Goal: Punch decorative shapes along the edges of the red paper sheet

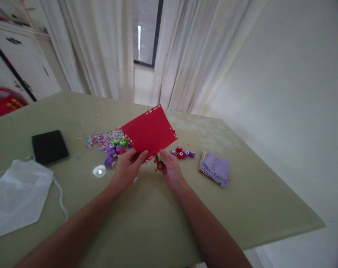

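Observation:
A sheet of red card (150, 130) with small shapes punched along its edges is held up over the table. My left hand (129, 163) is closed on its lower edge, thumb on top. At the card's bottom corner my right hand (170, 165) grips a small green craft punch (159, 156), mostly covered by the fingers. Behind my left hand lie several purple, green and red craft punches (111, 152) beside a heap of coloured paper bits (102, 139). More red and purple punches (180, 152) sit just beyond my right hand.
On the right is a stack of punched purple cards (217, 167). A black tablet (50, 147), a white drawstring bag (19, 193) and a clear round object (99, 171) lie on the left. The green-covered table (146, 230) reaches toward curtains (102, 48) and a wall.

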`<state>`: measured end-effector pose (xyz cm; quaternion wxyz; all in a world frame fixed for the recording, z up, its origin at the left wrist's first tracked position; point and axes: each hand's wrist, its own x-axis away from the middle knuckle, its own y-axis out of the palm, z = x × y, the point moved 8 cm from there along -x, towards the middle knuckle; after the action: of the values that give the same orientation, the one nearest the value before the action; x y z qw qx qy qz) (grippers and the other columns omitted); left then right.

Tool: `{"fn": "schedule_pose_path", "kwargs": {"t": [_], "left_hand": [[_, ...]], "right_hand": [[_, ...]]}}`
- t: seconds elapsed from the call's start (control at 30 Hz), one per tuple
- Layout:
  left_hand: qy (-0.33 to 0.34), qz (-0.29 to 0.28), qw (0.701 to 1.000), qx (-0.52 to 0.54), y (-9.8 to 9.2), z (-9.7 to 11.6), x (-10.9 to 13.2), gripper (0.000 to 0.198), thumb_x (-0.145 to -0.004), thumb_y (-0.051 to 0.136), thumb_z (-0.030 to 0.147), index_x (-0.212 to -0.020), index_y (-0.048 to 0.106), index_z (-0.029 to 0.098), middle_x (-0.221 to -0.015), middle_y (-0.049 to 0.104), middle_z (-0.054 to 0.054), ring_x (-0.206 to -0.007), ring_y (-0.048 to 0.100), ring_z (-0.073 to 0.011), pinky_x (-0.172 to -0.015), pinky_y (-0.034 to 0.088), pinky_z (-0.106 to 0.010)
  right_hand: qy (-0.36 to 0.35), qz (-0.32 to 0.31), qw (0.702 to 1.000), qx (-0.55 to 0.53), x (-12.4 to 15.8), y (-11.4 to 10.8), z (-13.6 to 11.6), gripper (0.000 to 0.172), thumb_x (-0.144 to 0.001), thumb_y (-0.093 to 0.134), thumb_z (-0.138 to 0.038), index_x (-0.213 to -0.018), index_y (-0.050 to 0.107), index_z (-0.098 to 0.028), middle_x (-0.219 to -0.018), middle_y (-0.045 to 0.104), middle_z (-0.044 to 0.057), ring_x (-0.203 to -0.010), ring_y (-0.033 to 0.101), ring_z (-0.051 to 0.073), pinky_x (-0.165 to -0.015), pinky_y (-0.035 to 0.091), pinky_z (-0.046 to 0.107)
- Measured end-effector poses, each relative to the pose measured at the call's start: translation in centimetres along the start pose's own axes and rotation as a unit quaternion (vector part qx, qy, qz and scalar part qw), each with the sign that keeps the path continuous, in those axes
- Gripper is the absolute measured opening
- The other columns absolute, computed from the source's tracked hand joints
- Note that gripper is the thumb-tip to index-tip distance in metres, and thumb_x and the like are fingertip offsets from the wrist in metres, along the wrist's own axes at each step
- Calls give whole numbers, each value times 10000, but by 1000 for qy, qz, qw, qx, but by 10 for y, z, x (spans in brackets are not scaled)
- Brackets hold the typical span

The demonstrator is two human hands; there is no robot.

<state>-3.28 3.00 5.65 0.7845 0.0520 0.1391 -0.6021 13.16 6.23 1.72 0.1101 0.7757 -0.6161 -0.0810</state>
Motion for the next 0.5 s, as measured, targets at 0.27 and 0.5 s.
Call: {"fn": "schedule_pose_path", "kwargs": {"t": [0.27, 0.5], "left_hand": [[19, -14, 1000, 13, 3, 3, 1, 285, -868, 741, 471, -847, 759, 188, -705, 722, -15, -617, 612, -173, -597, 501, -271], [4, -39, 998, 46, 9, -3, 3, 292, -858, 772, 465, -930, 791, 183, -852, 805, -50, -718, 691, -201, -700, 564, -300]], "right_hand": [[14, -11, 1000, 7, 0, 1, 4, 573, -734, 859, -750, -689, 707, -200, -576, 525, -35, -545, 408, 111, -545, 299, 279], [19, -1, 1000, -3, -1, -1, 5, 624, -713, 862, -782, -626, 664, -196, -549, 515, -39, -519, 395, 95, -538, 291, 271]]}}
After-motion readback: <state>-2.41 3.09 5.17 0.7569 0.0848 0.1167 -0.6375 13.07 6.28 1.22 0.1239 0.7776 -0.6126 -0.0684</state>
